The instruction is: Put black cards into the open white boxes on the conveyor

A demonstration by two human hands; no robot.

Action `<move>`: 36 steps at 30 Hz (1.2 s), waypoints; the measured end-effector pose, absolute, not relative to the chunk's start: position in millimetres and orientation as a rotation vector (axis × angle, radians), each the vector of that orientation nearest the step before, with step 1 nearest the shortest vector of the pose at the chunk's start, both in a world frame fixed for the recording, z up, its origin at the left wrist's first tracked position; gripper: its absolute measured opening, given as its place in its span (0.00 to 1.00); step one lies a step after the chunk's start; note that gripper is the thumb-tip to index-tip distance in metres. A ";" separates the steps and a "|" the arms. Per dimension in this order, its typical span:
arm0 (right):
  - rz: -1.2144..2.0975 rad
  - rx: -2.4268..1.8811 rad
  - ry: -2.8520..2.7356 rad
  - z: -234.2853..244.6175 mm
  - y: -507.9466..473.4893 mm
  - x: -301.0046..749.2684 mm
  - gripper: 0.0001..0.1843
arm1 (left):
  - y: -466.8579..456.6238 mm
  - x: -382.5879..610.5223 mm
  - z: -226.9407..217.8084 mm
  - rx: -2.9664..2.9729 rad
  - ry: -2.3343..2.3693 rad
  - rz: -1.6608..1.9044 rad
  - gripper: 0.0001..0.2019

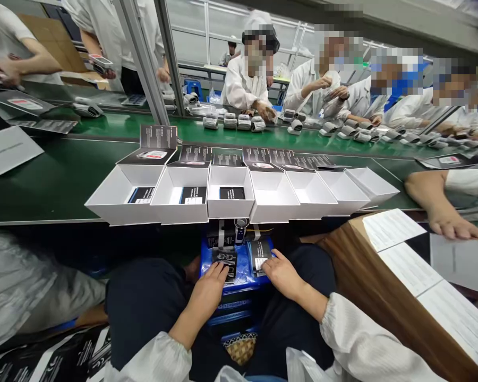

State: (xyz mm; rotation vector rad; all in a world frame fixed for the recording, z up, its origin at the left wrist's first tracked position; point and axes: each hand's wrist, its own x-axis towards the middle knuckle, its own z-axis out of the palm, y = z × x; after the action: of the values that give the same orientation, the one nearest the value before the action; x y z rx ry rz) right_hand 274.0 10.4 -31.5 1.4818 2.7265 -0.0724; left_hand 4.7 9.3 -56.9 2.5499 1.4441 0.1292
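Between my knees stands a blue stool or crate [242, 265] carrying small black printed booklets. My left hand [207, 292] reaches over it, fingers stretched out onto the lower end of the left black booklets [225, 260]. On the other side my right hand [286, 275] touches the right stack of booklets [258, 252], fingertips on its lower corner and thumb apart. Behind them lie a banded black bundle [217, 236] and a small round can-like item [241, 229]. Several open white boxes [183, 213] line the bench edge above; the three leftmost each hold a black booklet [231, 193].
A green conveyor [191, 124] runs beyond the boxes with grey-white rolled items [244, 122]. Co-workers in white sit across it. A neighbour's hand [458, 223] rests at right, near a brown carton [342, 254] with white sheets [394, 228]. Metal posts [143, 63] rise at left.
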 end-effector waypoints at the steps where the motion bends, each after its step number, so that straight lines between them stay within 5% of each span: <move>1: -0.135 1.525 2.715 -28.0 13.3 274.3 0.11 | 8.3 4.0 -54.5 2.557 1.441 0.228 0.28; 4: -0.365 1.605 2.694 -15.8 23.9 277.3 0.07 | 6.1 2.9 -39.9 2.586 1.378 0.501 0.29; 11: -0.662 1.728 2.918 69.6 -10.4 264.6 0.17 | -1.8 36.8 48.7 2.686 0.999 1.098 0.17; 13: -0.473 1.662 3.165 107.7 -24.0 258.5 0.18 | -2.1 52.0 84.3 2.647 0.969 1.331 0.18; 17: 0.486 1.754 3.455 164.5 -2.6 267.3 0.21 | 7.2 57.7 120.8 2.460 1.162 1.720 0.22; 20: 0.850 1.860 3.262 173.0 37.5 287.9 0.20 | 20.7 36.2 87.0 2.455 1.318 1.437 0.17; 23: 0.742 1.812 3.112 145.9 51.6 299.3 0.18 | 26.5 8.7 18.1 2.513 1.459 0.717 0.17; 27: 0.427 1.619 3.180 67.4 24.2 287.9 0.11 | 16.8 -8.5 -46.7 2.426 1.473 0.070 0.32; 32: 0.084 1.531 2.741 -27.4 4.3 271.9 0.17 | 16.0 -0.8 -51.2 2.463 1.448 -0.088 0.32; 36: -0.041 1.441 2.715 -43.2 8.1 273.2 0.13 | 16.5 8.0 -43.8 2.523 1.415 -0.154 0.27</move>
State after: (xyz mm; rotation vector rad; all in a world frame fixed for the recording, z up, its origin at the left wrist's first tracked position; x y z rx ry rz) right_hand 273.2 8.1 -43.2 1.4411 2.7150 -0.0407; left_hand 8.0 16.5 -43.8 2.5230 1.4153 -0.1538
